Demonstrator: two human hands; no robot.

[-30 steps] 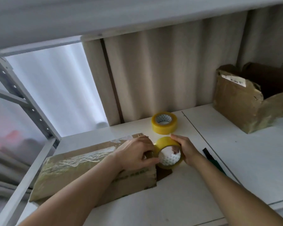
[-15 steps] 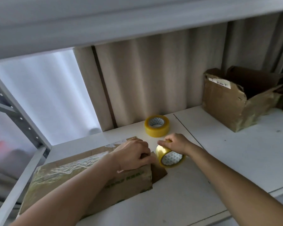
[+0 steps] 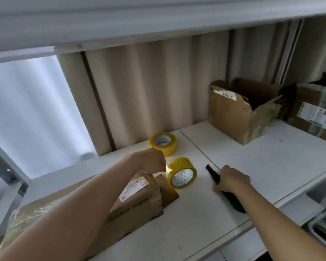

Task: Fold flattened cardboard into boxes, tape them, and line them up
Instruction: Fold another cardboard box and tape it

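Observation:
A taped cardboard box with a white label lies on the white shelf at the left, partly hidden by my left arm. My left hand hovers over its right end and pinches the pulled-out strip of a yellow tape roll, which stands on edge just right of the box. My right hand lies to the right of the roll, fingers curled round a dark green box cutter resting on the shelf. A second yellow tape roll lies flat behind.
An open, torn cardboard box stands at the back right, with another labelled box at the far right edge. A beige curtain hangs behind. A shelf board runs low overhead. A metal rack post rises at the left.
My right hand let go of the tape roll and moved right onto the box cutter. My left hand lifted off the box end and now holds the tape strip.

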